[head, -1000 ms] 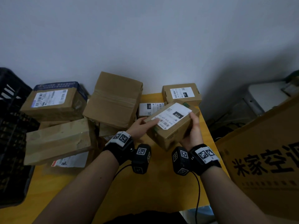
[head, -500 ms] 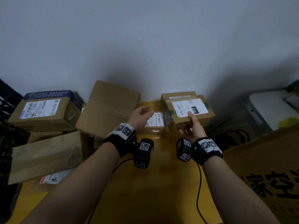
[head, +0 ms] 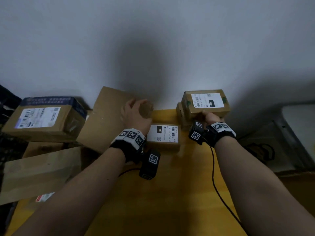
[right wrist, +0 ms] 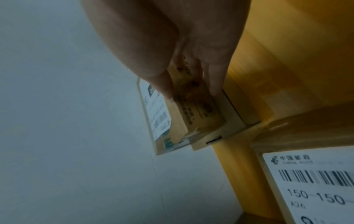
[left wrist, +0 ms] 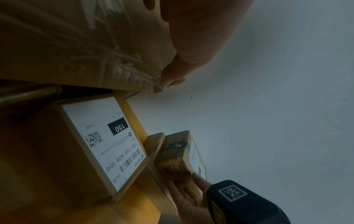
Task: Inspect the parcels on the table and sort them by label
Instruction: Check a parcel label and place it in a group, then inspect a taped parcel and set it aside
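Yellow table, right hand grip clamped on cardboard parcel, left hand relaxed.

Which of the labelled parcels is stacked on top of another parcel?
The small brown cardboard parcel labelled 010, at the table's far right corner. The right hand holds it; others sit lower.

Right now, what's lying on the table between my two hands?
In the head view, the small parcel labelled 150 lies on the yellow table between the left hand and the right hand, nearer the left wrist.
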